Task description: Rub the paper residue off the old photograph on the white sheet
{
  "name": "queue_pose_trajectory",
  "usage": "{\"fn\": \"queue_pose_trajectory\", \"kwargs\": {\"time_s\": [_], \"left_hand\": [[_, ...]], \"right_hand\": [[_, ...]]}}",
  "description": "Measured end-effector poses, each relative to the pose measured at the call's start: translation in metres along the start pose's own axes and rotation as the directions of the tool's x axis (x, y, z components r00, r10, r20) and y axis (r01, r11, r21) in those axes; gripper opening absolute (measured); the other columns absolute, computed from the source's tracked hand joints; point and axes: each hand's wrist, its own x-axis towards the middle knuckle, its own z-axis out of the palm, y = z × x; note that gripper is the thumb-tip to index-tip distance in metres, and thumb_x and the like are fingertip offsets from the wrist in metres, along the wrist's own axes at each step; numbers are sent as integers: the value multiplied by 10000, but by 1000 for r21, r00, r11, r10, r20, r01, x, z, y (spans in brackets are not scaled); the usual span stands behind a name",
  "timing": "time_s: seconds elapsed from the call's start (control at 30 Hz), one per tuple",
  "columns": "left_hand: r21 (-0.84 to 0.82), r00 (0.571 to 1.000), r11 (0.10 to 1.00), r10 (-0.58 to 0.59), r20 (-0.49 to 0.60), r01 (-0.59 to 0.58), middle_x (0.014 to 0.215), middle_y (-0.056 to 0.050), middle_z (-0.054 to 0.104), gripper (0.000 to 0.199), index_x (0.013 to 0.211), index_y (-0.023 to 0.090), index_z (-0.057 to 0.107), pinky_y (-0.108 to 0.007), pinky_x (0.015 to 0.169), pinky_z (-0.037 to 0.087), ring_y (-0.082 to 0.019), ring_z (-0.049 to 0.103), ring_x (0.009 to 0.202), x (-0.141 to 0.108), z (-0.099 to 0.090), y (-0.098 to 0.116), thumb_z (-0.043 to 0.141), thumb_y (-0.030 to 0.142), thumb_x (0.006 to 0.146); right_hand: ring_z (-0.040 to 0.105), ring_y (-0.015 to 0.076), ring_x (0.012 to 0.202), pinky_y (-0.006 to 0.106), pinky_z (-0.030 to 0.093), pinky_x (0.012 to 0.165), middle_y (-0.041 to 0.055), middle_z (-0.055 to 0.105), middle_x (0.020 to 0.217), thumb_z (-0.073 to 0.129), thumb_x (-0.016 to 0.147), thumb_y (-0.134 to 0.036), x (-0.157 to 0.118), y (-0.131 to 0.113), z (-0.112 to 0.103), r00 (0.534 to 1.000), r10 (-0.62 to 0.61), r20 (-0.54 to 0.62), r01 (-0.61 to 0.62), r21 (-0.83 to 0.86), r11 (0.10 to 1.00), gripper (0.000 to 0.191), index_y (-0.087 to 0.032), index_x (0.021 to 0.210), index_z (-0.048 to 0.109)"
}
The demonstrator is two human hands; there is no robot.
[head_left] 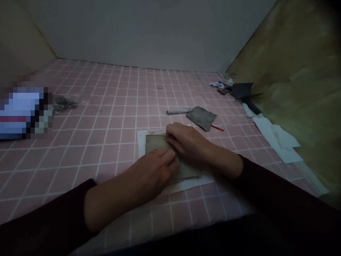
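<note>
A flat grey-brown sheet (154,142) lies on white paper (142,142) in front of me; I cannot tell what it is made of. My left hand (160,169) rests over the middle of the sheet with curled fingers, thumb hidden underneath. Just beyond it, my right hand (186,140) lies at the sheet's far side, its fingers bent together near the far edge. Whatever the fingertips of either hand hold is too small or too dark to make out. The two hands are close together, with a strip of sheet between them.
Past my right hand lie a smaller grey square (201,118), a silvery tube (178,111) and a red stick (217,128). Dark tools (242,90) and white paper pieces (279,138) line the right wall. Tape rolls (60,103) sit left, on the pink checked cloth (114,106).
</note>
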Motion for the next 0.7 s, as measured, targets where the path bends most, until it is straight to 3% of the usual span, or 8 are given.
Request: {"fn": "queue_pose_trajectory", "kwargs": {"time_s": [0.13, 0.23, 0.33, 0.4, 0.47, 0.57, 0.7], "left_hand": [[-30, 1000, 1000, 9, 15, -9, 989, -72, 546, 213, 969, 136, 572, -346, 754, 504, -181, 470, 841, -2, 1, -1, 360, 122, 977], [-73, 1000, 997, -10, 5, 10, 990, -72, 545, 210, 988, 133, 563, -361, 783, 506, -184, 471, 855, -2, 2, -2, 354, 111, 974], [-142, 1000, 989, -29, 2, 29, 981, -61, 542, 198, 967, 142, 552, -345, 761, 501, -179, 471, 848, -2, 3, -2, 361, 91, 956], [-163, 1000, 986, -28, 9, 29, 977, -58, 542, 194, 972, 144, 547, -338, 741, 495, -172, 467, 826, -1, 3, -2, 364, 84, 950], [-156, 1000, 987, -27, 11, 29, 967, -59, 541, 182, 980, 143, 543, -350, 736, 492, -176, 461, 809, 0, 4, -2, 368, 97, 956], [-165, 999, 985, -48, 21, 50, 976, -60, 542, 190, 998, 145, 535, -362, 741, 491, -182, 465, 817, -1, 4, -3, 355, 96, 962], [-197, 997, 978, -63, 50, 72, 1018, -62, 548, 223, 1071, 155, 529, -351, 764, 494, -178, 480, 849, -3, 5, -3, 343, 92, 964]], "right_hand": [[473, 157, 705, 300, 349, 669, 13, 519, 743, 487, 849, -124, -14, 8, -12, 999, 46, 18, -47, 44, 998, 111, -191, 760, 480], [509, 143, 682, 287, 371, 639, -2, 541, 734, 562, 852, -162, -22, 8, -26, 988, 153, -6, -142, 337, 931, 67, -189, 795, 538], [554, 122, 647, 263, 402, 609, -20, 564, 723, 620, 870, -244, -24, 2, -31, 961, 264, 78, -231, 746, 625, 74, -196, 843, 571], [564, 103, 614, 247, 404, 599, -32, 568, 706, 655, 864, -277, -26, 1, -28, 942, 287, 174, -284, 871, 402, 114, -193, 845, 581], [556, 81, 580, 231, 393, 588, -43, 566, 697, 676, 858, -295, -29, 3, -24, 924, 295, 244, -318, 918, 235, 143, -184, 843, 587], [537, 57, 550, 205, 365, 556, -48, 581, 708, 709, 837, -307, -31, 5, -18, 905, 301, 300, -336, 939, 72, 179, -173, 851, 590], [508, 39, 541, 181, 345, 540, -35, 612, 724, 728, 820, -311, -31, 5, -15, 899, 305, 315, -322, 946, -29, 195, -161, 840, 603]]}}
